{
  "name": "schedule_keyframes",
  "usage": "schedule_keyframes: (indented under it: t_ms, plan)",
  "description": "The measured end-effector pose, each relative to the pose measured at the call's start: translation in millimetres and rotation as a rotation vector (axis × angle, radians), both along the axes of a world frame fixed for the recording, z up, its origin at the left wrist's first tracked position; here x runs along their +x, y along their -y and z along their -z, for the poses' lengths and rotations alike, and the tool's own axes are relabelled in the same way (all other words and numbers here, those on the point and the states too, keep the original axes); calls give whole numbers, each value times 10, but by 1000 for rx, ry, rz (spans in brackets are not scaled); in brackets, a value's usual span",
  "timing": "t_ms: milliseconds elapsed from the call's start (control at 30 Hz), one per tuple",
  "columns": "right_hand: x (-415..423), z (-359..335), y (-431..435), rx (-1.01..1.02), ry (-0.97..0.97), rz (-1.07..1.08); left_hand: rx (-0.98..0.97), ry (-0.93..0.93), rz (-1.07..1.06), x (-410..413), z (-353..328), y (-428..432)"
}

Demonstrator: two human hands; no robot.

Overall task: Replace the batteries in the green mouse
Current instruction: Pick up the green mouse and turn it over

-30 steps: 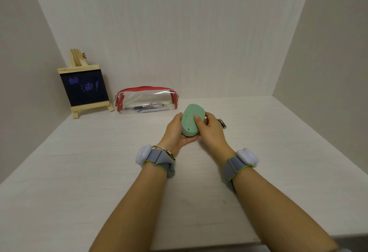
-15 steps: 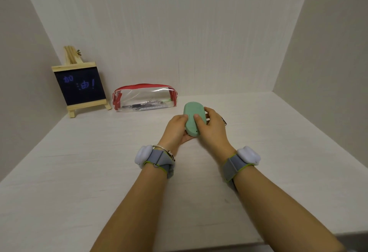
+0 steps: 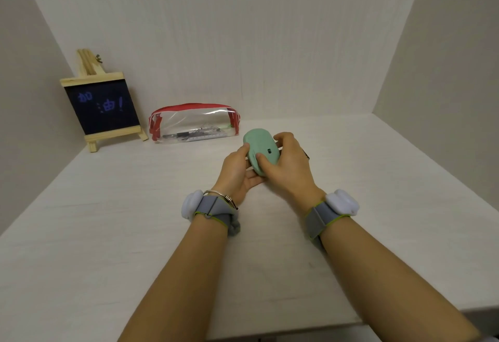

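Note:
Both hands hold the green mouse just above the white table, near its middle. The mouse is turned so its underside, with a small dark sensor window, faces me. My left hand cups it from below and from the left, thumb on its left edge. My right hand grips its right side, thumb pressing on the near end of the underside. A dark battery lies on the table behind my right hand, almost wholly hidden by it.
A clear pencil case with red trim lies at the back, left of the mouse. A small blackboard on a wooden easel stands in the back left corner. White walls close in the table at the back and on both sides.
The mouse has been turned in my hands, so its underside with the sensor window now shows. My right hand has covered most of the battery behind it.

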State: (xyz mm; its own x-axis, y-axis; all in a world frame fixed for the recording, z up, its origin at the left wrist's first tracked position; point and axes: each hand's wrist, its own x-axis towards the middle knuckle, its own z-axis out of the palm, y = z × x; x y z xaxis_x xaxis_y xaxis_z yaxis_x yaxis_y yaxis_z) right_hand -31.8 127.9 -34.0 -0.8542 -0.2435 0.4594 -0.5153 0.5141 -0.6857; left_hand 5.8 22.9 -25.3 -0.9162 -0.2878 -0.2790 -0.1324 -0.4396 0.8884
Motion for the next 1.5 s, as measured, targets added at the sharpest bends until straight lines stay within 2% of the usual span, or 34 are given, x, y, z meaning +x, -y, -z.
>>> schedule_keyframes:
  t_ms: [167,700,1500]
  plan:
    - [-8,-5,0,118,-82,8,29,-44,-11,-15,-5,-3]
    - [71,-113,46,238,-131,90,-9,-138,-47,-16,31,12]
    - [78,-99,12,180,-87,100,-138,-152,-72,-33,69,-15]
